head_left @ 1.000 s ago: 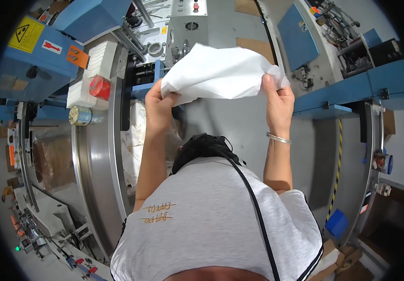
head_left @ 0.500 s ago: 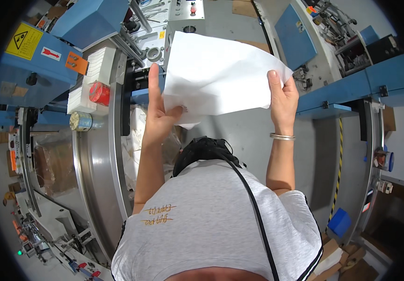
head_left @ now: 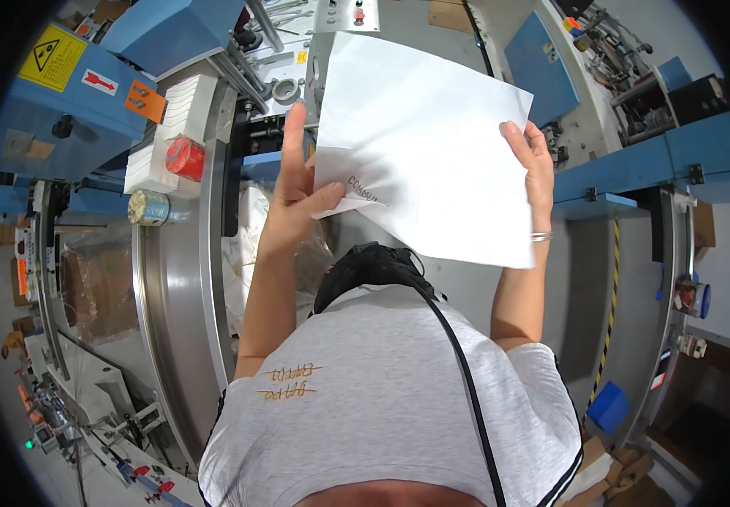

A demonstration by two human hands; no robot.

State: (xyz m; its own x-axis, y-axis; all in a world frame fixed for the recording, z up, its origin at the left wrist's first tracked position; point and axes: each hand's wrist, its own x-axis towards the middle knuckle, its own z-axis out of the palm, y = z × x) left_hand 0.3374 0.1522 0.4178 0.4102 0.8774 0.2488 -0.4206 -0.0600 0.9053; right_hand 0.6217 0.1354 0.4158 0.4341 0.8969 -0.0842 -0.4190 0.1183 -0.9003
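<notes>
A large white sheet (head_left: pixel 424 135), which looks like paper, is held up in front of me between both hands. My left hand (head_left: pixel 290 198) grips its lower left corner, the thumb pressed on the front and the index finger pointing up beside the edge. Dark printed lettering shows near that thumb, where the sheet is creased and folded over. At the right edge my right hand (head_left: pixel 537 169) holds the sheet with the thumb and fingers closed near the upper corner. Part of that hand and wrist is hidden behind the sheet's lower right part.
To the left stand a blue machine (head_left: pixel 77 110), a stack of white folded pieces (head_left: pixel 185 110), a red tin (head_left: pixel 185 158) and a pale-lidded can (head_left: pixel 148 207) beside a metal rail (head_left: pixel 210 279). Another blue machine frame (head_left: pixel 661 160) runs along the right, with a blue bin (head_left: pixel 609 406) below.
The sheet has opened out: its right part now hangs lower, over my right wrist, and its lettering shows. Both hands have shifted slightly right.
</notes>
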